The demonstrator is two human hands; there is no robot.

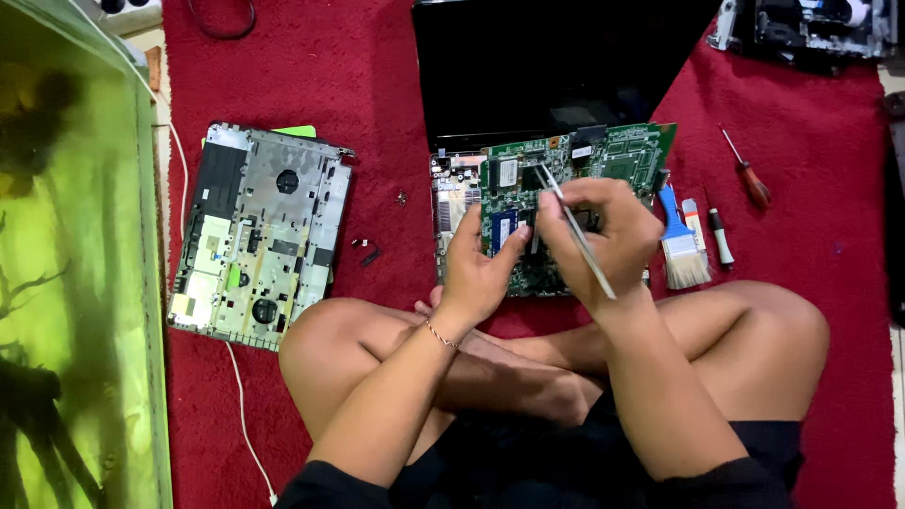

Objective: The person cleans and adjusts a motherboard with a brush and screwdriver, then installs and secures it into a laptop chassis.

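Here the green circuit board [566,203] lies over the open laptop base [454,203] on the red carpet [377,85], its long axis running from seven o'clock up to one o'clock. The left hand [479,267] pinches its lower edge. The right hand [603,236] is closed on metal tweezers [575,229], tips aimed at eleven o'clock. At three o'clock lie a blue brush [681,240] and red screwdriver [747,172]; at nine o'clock, a grey laptop cover [255,236].
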